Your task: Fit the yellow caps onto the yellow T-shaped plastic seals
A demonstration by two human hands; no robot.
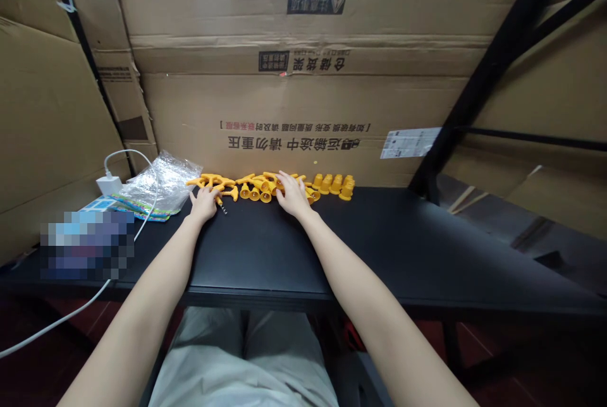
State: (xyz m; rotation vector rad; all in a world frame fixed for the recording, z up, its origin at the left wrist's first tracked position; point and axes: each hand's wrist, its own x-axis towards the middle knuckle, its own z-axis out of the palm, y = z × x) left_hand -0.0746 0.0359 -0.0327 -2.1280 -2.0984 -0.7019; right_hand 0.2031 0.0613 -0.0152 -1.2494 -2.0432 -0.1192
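My left hand (203, 204) is closed over a yellow corkscrew (220, 205), whose short metal spiral sticks out beside the fingers toward me. Several yellow T-shaped handles (215, 180) lie around and behind that hand. My right hand (293, 194) rests on the middle of the yellow row, its fingers stretched out and apart over the pieces. Bell-shaped yellow cups (255, 194) lie on their sides between the two hands, openings facing me. Right of my right hand, more yellow cups (336, 184) stand upright in a group. The pieces directly beneath my right palm are hidden.
The black tabletop (265, 249) ends at a cardboard wall (294, 97). To the left are a clear plastic bag (164, 179), a white charger (109, 185) with its cable, colourful packets (149, 210) and a blurred-out item (88, 244). A black metal post (478, 78) slants at right.
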